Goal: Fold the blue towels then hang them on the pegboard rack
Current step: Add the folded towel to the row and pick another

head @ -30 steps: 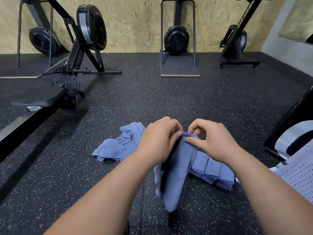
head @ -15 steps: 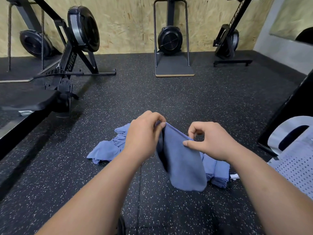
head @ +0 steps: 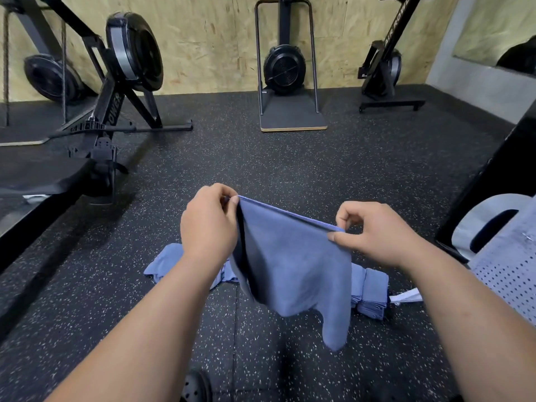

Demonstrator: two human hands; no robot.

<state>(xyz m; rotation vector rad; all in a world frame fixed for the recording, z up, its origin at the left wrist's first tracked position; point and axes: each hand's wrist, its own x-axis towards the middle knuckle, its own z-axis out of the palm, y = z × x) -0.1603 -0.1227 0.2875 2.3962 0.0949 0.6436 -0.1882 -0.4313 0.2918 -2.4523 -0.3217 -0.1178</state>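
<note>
Blue towel (head: pixel 293 265) hangs down, top edge L-R, maybe doubled.

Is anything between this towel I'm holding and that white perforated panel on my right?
Nothing visible does. The left hand and right hand hold the towel up; the folded stack lies low on the floor, beneath the way to the perforated panel.

The held towel (head: pixel 295 262) hangs over the floor (head: pixel 290 163). Behind it, crumpled towels (head: pixel 165 264) lie left, a folded stack (head: pixel 372 294) right.
</note>
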